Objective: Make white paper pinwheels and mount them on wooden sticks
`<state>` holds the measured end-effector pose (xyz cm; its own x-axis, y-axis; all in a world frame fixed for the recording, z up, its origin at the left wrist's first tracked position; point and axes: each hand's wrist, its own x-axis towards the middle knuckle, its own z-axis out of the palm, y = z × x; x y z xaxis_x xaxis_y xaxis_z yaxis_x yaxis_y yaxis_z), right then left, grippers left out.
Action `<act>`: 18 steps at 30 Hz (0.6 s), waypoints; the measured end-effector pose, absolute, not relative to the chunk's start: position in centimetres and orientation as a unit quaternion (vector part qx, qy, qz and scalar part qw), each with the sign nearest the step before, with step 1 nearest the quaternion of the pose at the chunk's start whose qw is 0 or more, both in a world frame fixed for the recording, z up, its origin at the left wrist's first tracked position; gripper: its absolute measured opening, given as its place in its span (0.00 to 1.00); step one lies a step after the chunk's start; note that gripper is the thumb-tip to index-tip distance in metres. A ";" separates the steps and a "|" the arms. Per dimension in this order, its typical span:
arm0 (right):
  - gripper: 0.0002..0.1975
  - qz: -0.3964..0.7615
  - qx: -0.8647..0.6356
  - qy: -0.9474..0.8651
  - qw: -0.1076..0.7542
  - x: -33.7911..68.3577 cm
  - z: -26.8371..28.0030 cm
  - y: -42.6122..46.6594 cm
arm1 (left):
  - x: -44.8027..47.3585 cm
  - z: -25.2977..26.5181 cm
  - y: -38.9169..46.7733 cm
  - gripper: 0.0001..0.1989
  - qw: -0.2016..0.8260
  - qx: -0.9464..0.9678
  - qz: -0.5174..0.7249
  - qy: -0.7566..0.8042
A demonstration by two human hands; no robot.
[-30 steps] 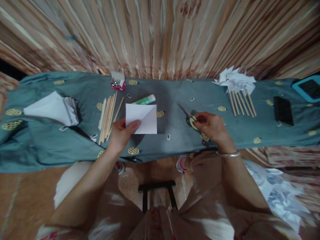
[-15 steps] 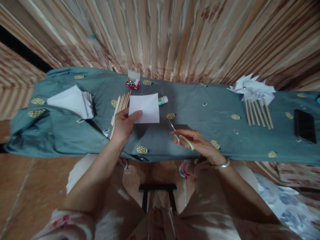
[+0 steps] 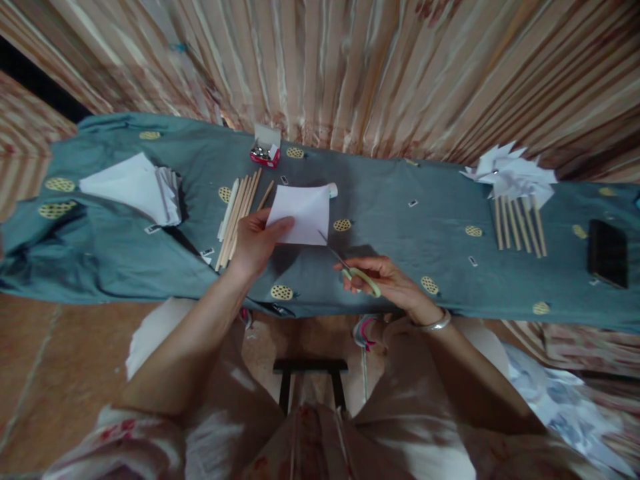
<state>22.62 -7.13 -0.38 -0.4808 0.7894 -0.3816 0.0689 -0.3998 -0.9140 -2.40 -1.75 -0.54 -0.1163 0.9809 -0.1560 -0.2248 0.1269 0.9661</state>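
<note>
My left hand (image 3: 257, 243) pinches a square of white paper (image 3: 305, 215) by its left edge, thumb on top. In my right hand (image 3: 377, 277) is a pair of scissors (image 3: 363, 281) with light green handles. The blades point up and left, and their tips overlap the paper's lower right corner. Whether the paper lies between the blades I cannot tell. Behind the paper's upper right corner shows the end of a glue stick (image 3: 333, 191), the rest of it hidden. Left of the paper lie several thin wooden sticks (image 3: 239, 217).
A small red box (image 3: 265, 155) of metal pins stands open at the back. White paper sheets (image 3: 133, 190) are stacked on the left. Paper pinwheels (image 3: 515, 175) on sticks lie at right, near a black phone (image 3: 607, 253). A green patterned cloth (image 3: 390, 200) covers the table.
The scissors have moved left and the paper slightly right, so the blade tips now overlap the paper's corner. The paper covers more of the glue stick. The camera view has shifted slightly.
</note>
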 end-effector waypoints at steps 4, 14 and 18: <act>0.22 0.708 -0.445 -0.486 0.254 22.5 -0.3 -7.1 | -2.3 -0.8 -1.7 0.13 0.544 0.384 0.545 0.511; 0.22 0.715 -0.437 -0.483 0.256 22.5 -0.5 -7.0 | -2.2 -1.1 -2.1 0.15 0.549 0.398 0.533 0.506; 0.22 0.719 -0.438 -0.476 0.253 22.5 -0.7 -7.0 | -2.1 -1.2 -2.0 0.16 0.547 0.394 0.532 0.513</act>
<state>22.52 -7.01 -0.69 -0.4874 0.7817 -0.3890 0.0529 -0.4183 -0.9068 -2.14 -2.04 -1.24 -0.0911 0.9858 -0.1412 -0.1777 0.1234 0.9763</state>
